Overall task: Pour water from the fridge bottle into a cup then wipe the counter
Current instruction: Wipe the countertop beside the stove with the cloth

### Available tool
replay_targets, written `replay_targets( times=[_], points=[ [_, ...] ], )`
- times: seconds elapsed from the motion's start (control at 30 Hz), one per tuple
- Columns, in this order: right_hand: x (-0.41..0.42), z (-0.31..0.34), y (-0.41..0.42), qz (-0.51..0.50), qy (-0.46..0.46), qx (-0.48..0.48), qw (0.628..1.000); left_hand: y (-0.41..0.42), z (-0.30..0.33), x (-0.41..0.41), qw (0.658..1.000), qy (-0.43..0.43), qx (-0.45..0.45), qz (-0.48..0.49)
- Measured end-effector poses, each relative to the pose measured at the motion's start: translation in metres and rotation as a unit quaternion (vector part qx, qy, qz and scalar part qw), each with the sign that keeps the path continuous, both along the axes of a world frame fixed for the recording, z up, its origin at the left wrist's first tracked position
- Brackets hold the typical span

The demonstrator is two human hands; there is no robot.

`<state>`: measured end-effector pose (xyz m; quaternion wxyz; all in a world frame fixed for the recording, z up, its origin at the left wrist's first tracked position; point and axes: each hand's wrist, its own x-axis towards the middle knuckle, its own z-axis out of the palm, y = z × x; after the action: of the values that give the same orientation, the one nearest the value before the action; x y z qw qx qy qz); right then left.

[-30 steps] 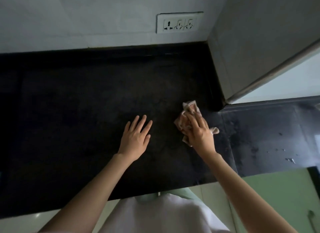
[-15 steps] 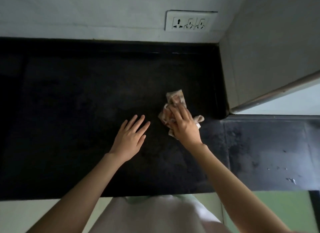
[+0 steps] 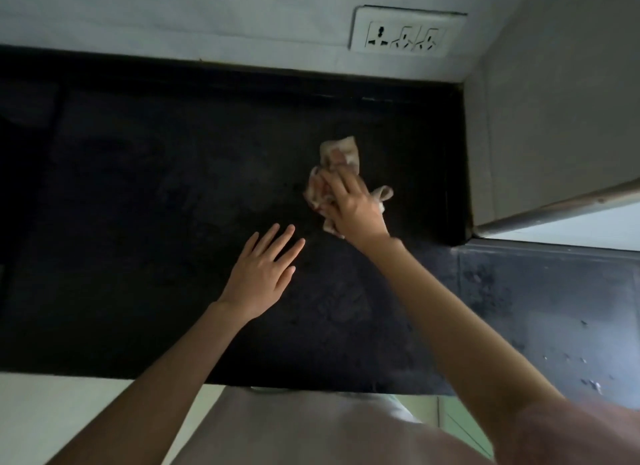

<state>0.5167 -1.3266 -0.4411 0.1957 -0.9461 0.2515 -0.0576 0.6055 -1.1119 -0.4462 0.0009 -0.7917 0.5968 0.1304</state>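
Right hand (image 3: 353, 205) is down on the cloth (image 3: 337, 167), fingers curled over the bunched middle and gripping it against the counter (image 3: 156, 194). Part of the rag pokes out ahead of the fingertips towards the wall, and a small tail sticks out on the right side of the hand. That is a soft, limp, light piece of fabric by the look of it; it will fold and drag wherever the palm pushes, so the sensible hold is just this, a handful of the crumpled centre with the palm pressing on top. Grab it by a corner and it would only trail.

Left hand (image 3: 263, 274) lies nearer the front edge, fingers straight and slightly spread, holding nothing. Whether it rests flat on the dark stone or hovers just above it, I cannot tell.

The cloth sits on the right half of the black counter, near the grey cabinet side (image 3: 554, 118) but apart from it, and below the white wall socket (image 3: 405, 35). No bottle or cup shows, so this looks like the wiping stage, with plenty of dark surface to the left.
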Motion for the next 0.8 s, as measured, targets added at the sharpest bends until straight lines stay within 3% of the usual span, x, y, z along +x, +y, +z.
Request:
replay_targets(
  times=[0.1, 0.2, 0.37, 0.53, 0.67, 0.8],
  points=[
    [-0.051, -0.007, 0.014, -0.003, -0.034, 0.005, 0.999, 0.001, 0.0, 0.0, 1.0, 0.008, -0.011, -0.001],
    [-0.073, -0.013, -0.027, -0.121, -0.057, 0.011, 0.991, 0.002, 0.0, 0.001, 1.0, 0.011, -0.014, 0.003],
    [-0.009, -0.002, -0.117, -0.216, -0.018, 0.063, 0.974, 0.001, -0.002, -0.001, 1.0, 0.012, -0.015, 0.005],
    [0.071, 0.001, -0.092, -0.089, 0.017, 0.05, 0.995, 0.002, -0.002, 0.001, 0.999, 0.021, -0.024, 0.001],
    [0.035, 0.003, -0.013, 0.017, -0.006, 0.034, 0.999, 0.001, -0.001, 0.001, 1.0, 0.006, -0.011, -0.002],
    [-0.033, -0.008, -0.01, -0.048, -0.036, 0.029, 0.998, 0.001, -0.001, 0.002, 1.0, 0.011, -0.009, 0.003]
  ],
)
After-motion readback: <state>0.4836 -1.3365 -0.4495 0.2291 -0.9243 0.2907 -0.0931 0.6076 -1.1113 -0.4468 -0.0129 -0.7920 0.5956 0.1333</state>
